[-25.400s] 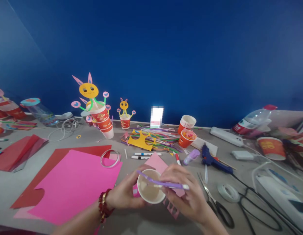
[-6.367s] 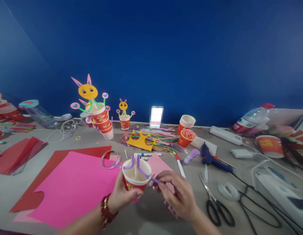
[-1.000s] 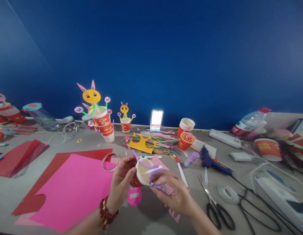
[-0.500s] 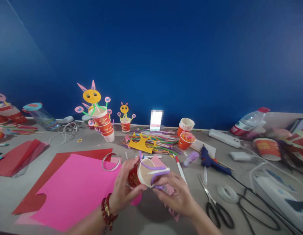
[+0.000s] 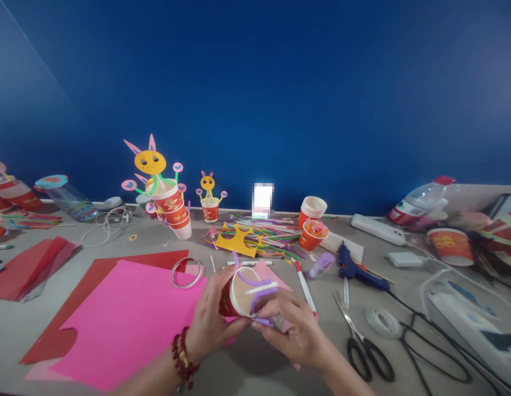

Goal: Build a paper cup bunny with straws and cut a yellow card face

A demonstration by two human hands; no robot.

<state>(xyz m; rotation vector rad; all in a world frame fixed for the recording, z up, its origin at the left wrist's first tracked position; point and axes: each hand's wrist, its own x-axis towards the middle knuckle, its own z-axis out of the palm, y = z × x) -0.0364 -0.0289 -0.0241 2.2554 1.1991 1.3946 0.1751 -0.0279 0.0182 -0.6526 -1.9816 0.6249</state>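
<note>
My left hand is wrapped round a red paper cup with a white rim, tilted so its mouth faces right and toward me. Purple pipe cleaners and a white one stick out from the cup's opening. At the rim, the fingers of my right hand pinch a purple pipe cleaner. Its lower bend shows below my fingertips, and the cup's far side is hidden by my left hand. Under my hands lie a pink sheet and a cut light-pink piece.
To the right are scissors, a blue glue gun, clear tape, a red-capped marker and a glue stick. Behind lie loose pipe cleaners and yellow scrap. Stacked cup figures stand back left.
The cup has shifted slightly left and turned a little in my left hand. My right hand has moved left with it, fingers closer in at the rim. The view has shifted slightly.
</note>
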